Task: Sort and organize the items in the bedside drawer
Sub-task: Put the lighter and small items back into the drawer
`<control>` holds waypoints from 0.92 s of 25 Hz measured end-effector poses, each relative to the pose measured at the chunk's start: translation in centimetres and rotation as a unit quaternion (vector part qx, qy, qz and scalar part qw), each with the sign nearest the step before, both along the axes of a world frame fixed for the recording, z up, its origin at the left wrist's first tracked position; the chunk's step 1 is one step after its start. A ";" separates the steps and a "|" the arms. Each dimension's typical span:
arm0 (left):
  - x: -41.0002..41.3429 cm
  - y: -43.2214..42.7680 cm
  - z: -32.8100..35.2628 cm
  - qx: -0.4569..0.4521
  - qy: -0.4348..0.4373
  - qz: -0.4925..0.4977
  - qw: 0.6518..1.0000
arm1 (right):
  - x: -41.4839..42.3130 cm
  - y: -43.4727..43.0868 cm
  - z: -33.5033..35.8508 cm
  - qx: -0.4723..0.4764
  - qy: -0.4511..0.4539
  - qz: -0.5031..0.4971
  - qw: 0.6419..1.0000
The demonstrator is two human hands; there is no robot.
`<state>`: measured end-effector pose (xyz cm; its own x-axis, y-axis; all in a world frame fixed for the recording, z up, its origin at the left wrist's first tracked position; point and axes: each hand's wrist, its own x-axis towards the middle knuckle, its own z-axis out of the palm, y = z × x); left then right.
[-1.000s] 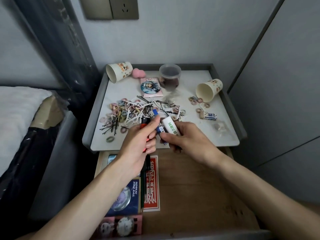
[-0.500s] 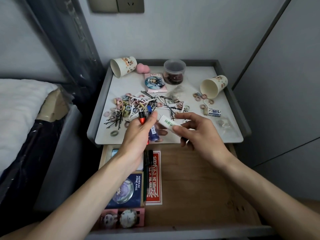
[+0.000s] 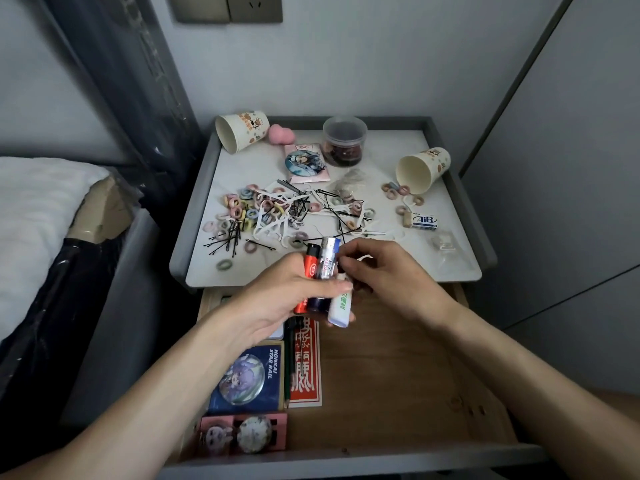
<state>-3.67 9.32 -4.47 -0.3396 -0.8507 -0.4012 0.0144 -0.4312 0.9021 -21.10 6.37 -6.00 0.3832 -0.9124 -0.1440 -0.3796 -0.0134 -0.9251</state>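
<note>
Open drawer (image 3: 398, 375) across lower frame; cluttered surface (image 3: 398, 157) at centre above it. At mid-frame, left hand (image 3: 277, 299) clamped round three lighters (image 3: 323, 265) over the drawer's far edge; right hand (image 3: 391, 275) curled against their tops, grip unclear. Scattered hair ties (image 3: 239, 209) centre-left.

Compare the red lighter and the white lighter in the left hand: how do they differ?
The red lighter is red with a black top; the white lighter is white with green print. The red lighter sits higher, its top above the left hand; the white lighter hangs lower, its base below the thumb, its top hidden by the right hand. Both stand about upright in the left hand.
</note>
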 end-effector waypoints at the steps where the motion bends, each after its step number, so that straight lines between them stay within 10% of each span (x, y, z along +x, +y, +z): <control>1: -0.2 0.0 -0.1 -0.007 -0.003 -0.007 1.000 | 0.0 0.0 0.2 -0.009 -0.006 0.000 1.000; 23: 3.9 3.8 -1.4 0.065 -0.115 0.095 0.987 | 2.1 3.9 1.3 0.006 -0.251 -0.107 0.962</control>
<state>0.19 13.08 -5.87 -0.0660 -0.8266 -0.5588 -0.0920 -0.5526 0.8283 -18.95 10.29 -4.68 0.2108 -0.9775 -0.0011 0.1232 0.0276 -0.9920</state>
